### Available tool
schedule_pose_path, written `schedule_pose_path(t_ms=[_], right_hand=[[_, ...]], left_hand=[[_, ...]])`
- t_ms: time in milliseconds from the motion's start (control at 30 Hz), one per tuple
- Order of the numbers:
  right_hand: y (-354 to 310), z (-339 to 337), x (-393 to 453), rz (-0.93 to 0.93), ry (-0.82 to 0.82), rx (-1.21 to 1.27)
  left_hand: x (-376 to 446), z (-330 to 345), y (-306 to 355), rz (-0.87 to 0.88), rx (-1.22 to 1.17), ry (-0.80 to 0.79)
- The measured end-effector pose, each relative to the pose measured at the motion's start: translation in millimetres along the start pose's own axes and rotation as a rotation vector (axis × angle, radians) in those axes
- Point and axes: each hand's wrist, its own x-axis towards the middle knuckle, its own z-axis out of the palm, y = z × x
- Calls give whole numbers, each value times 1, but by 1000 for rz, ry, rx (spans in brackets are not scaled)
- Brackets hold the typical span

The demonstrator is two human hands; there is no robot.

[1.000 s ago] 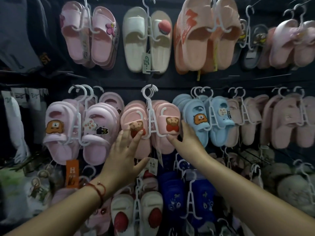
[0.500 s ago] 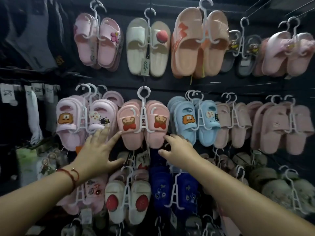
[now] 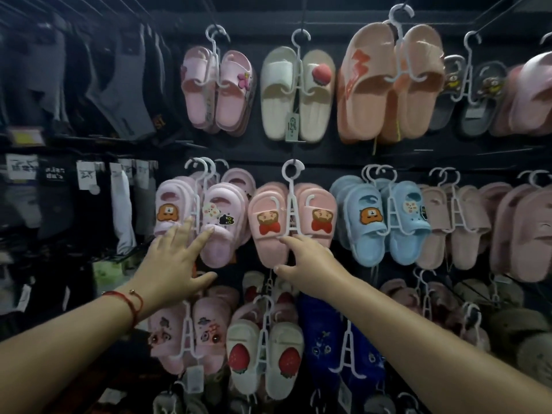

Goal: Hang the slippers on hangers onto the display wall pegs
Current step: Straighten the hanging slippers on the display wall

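Foam-look pink slippers (image 3: pixel 291 222) w/ bear charms hang on white hanger (image 3: pixel 292 201), hook over wall peg, mid row. Right hand (image 3: pixel 307 264) fingers spread, tips touching hanger base; left hand (image 3: pixel 176 258) splayed on neighbouring pink pair (image 3: pixel 203 216). Prob light, soft; grip stiff hanger stem.

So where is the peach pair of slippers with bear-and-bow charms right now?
In the head view, the peach pair of slippers with bear-and-bow charms hangs centre of the middle row, between the pale pink bear-charm clogs and the light blue clogs, just above the right hand.
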Motion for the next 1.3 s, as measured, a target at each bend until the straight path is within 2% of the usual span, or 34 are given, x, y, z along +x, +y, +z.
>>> schedule_pose_path(t_ms=[233,567,800,1033,1167,1300], right_hand=[[-65,24,58,-21,6,17],[-118,75,126,-10,69,-86],[-121,95,152,19,145,-278],[-111,94,166,-51,247,-450],[-105,85,177,-67,232,-446],[-97,79,195,-90,207,-433]], left_hand=[[28,5,-68,-32,-10,-20],[73,24,-131,110,42,-21],[95,45,-140,182,-84,66],[108,56,-140,226,-184,165],[122,53,-136,232,-196,147],[137,47,-130,201,-177,66]])
